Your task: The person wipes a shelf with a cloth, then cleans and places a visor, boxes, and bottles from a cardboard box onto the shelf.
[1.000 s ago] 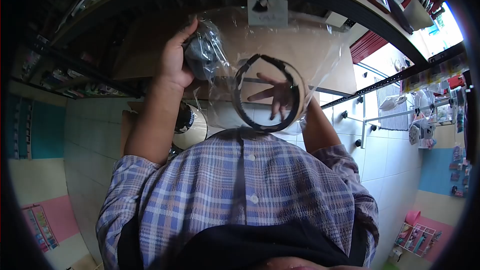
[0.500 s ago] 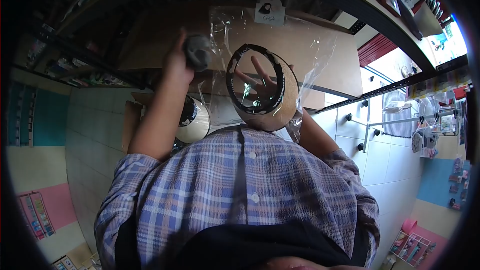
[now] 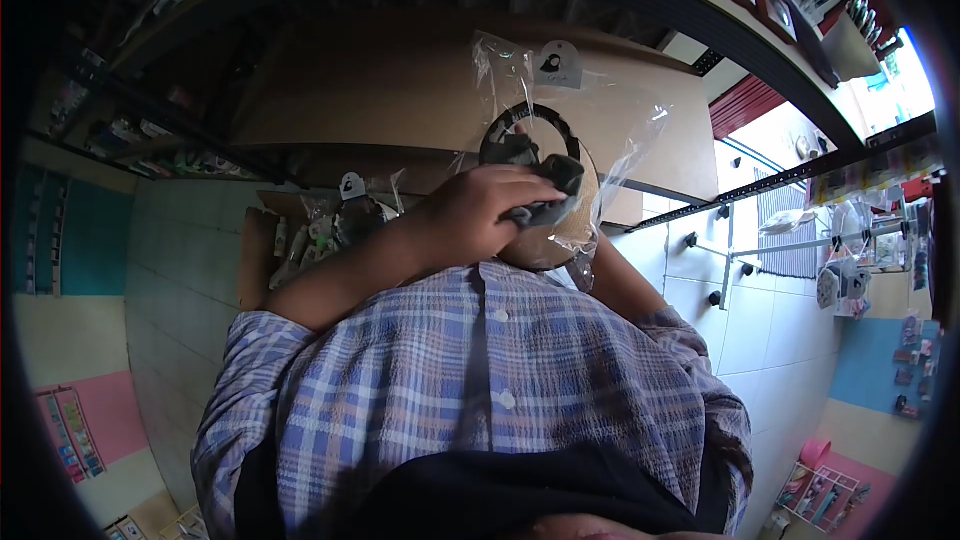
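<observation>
Item held: clear crinkled plastic bag (image 3: 610, 155) with a white card header (image 3: 560, 64) at its top, containing a tan straw visor with a black band (image 3: 575, 230). The bag is raised in front of the person's chest, above the blue and white plaid shirt (image 3: 480, 370), with the brown underside of a wooden shelf (image 3: 400, 90) behind it.

Left hand (image 3: 480, 215) — laid across the front of the bag at the visor's band, fingers curled together and clamped on a dark grey wad of cloth (image 3: 545, 185), which presses against the plastic. The left forearm runs down and to the left towards the shirt sleeve.

Right hand — hidden behind the bag and the visor; only the right forearm (image 3: 625, 280) shows, rising from the sleeve to the bag's lower edge. Whether its fingers are apart or closed cannot be told.

Surroundings: brown cardboard box (image 3: 262, 240) below the shelf on the left, holding small packets in clear wrapping (image 3: 335, 215), one with a white card tag. White tiled floor (image 3: 770, 310) on the right, with a white wire rack (image 3: 800, 240) hung with small goods beyond it.
</observation>
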### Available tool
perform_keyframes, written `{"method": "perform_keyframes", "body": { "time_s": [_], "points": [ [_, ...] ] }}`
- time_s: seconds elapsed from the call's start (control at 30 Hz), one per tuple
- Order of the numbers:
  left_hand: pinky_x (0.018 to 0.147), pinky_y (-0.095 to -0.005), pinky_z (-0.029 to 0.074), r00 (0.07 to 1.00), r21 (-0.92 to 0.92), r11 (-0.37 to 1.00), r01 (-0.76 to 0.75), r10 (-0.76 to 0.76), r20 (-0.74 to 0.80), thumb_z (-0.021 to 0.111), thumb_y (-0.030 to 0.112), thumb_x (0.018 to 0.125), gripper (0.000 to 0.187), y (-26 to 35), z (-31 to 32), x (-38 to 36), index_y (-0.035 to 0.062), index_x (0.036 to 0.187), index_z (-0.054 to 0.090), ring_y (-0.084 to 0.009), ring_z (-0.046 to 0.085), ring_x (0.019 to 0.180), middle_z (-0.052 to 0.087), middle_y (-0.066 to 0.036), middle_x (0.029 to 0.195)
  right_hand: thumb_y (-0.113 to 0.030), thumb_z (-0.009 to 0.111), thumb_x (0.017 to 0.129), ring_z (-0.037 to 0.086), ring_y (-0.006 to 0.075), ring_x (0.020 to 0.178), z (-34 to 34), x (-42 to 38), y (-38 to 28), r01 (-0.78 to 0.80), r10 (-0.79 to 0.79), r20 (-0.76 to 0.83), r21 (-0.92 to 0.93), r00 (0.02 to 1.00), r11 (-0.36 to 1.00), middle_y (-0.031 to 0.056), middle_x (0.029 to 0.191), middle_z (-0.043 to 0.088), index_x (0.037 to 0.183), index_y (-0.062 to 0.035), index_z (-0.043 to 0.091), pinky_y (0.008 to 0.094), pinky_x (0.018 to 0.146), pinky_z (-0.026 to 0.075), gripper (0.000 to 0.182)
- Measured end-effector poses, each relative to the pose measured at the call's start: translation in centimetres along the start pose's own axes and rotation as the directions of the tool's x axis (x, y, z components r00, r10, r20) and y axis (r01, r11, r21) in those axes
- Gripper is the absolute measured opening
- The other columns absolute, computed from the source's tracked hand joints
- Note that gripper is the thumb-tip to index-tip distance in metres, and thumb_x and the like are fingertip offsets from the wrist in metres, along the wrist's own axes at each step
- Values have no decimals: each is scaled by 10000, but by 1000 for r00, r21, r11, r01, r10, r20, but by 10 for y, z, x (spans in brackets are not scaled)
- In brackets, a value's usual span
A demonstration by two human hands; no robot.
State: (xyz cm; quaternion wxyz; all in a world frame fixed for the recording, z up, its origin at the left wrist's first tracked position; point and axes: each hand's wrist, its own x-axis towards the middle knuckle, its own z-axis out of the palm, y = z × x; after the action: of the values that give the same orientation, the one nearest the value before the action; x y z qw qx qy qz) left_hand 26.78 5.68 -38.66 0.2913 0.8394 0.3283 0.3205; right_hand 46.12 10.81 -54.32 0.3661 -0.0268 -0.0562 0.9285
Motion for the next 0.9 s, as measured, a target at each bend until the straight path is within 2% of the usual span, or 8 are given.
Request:
{"method": "perform_keyframes", "body": {
  "time_s": [0.27,0.43,0.57,0.7,0.73,0.77,0.8,0.9],
  "points": [
    [817,-269,489,700,-684,729,-12,-482,-527,579,216,967,243,-40,-12,10,25,1109,631,-103,616,907,675,-37,1006,-930,350,649,335,402,1335,-21,20,-8,-32,19,144,93,989,995,71,1498,334,1516,-286,188,637,1097,210,1092],
    [898,-301,454,994,-153,987,51,-65,-88,582,73,931,200,-30,16,-9,2,1113,626,-140,605,950,667,-31,998,-945,371,620,359,409,1316,-32,5,-12,-79,44,242,136,969,988,102,1488,344,1522,-258,182,621,1097,228,1150],
    [926,-327,450,941,-606,784,133,-291,-170,643,261,902,457,-19,11,-19,25,1260,485,-190,586,1024,595,-111,1078,-975,409,539,390,438,1291,-12,0,-9,-30,4,171,147,985,989,195,1473,332,1531,-165,152,562,1085,293,1306],
    [856,-366,497,948,254,965,63,22,-318,763,514,742,803,-19,23,-11,-5,1261,437,-269,620,1021,598,-169,1121,-967,370,575,405,420,1286,-22,7,-13,15,-13,-12,200,1000,980,169,1444,380,1516,-165,214,530,1081,329,1247],
    [856,-366,497,946,255,965,66,20,-323,763,514,742,803,-23,23,-8,-5,1261,437,-269,620,1021,598,-169,1121,-961,360,598,386,411,1306,-36,14,-16,136,-111,80,-518,991,844,162,1456,372,1510,-152,228,532,1096,302,1227],
    [850,-357,501,956,35,968,248,-239,-169,764,512,743,776,-31,23,-2,-12,1232,465,-256,634,988,617,-154,1087,-955,350,621,366,402,1326,-44,21,-20,240,-117,217,-939,969,246,155,1468,365,1505,-139,241,534,1110,276,1207],
    [843,-347,506,894,-150,881,448,-447,41,765,510,745,751,-41,24,2,-19,1203,492,-244,648,954,637,-139,1054,-916,364,693,261,391,1389,-35,32,-26,-63,-56,-145,-704,988,707,148,1532,265,1516,-180,217,611,1103,183,1114],
    [837,-350,518,676,-810,365,459,-735,51,751,490,759,596,-102,37,-6,23,1094,592,-200,653,883,659,-81,949,-861,390,753,187,395,1414,-17,29,-37,-275,-57,-574,-474,817,837,151,1564,184,1525,-251,185,675,1064,125,1005]
  ]
}}
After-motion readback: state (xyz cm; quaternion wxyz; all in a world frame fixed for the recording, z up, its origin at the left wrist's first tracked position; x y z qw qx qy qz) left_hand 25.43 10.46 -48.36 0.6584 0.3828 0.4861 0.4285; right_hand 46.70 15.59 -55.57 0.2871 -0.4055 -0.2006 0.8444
